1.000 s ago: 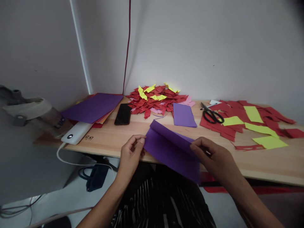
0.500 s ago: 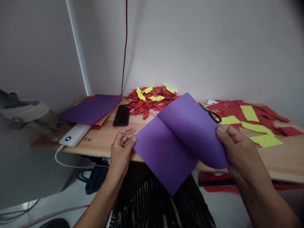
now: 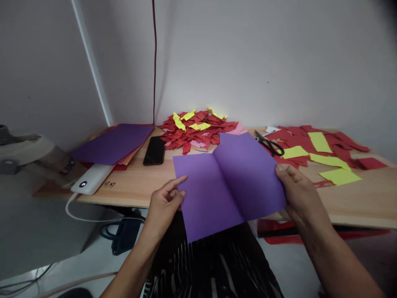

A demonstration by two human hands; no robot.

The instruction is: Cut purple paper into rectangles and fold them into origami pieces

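Note:
A purple sheet of paper (image 3: pixel 207 190) with a crease down its middle is spread half open above my lap and the table's front edge. My left hand (image 3: pixel 167 203) pinches its left edge between thumb and fingers. On the opposite side, my right hand (image 3: pixel 296 186) grips the right edge, thumb on top. Behind the sheet lies a heap of folded red paper pieces (image 3: pixel 198 128) with some yellow and pink ones. Black-handled scissors (image 3: pixel 269 145) rest just beyond the sheet's right half.
At left, a stack of coloured paper topped by a purple sheet (image 3: pixel 114 142) lies beside a white power bank (image 3: pixel 93 179) with a cable. A black phone (image 3: pixel 154 151) lies nearby. Red rectangles (image 3: pixel 370 163) and yellow rectangles (image 3: pixel 341 176) cover the right of the wooden table (image 3: pixel 130 188).
The purple sheet has turned and its right half has opened out flatter. My left hand has shifted along the left edge; my right hand has moved slightly left. The view has shifted a little.

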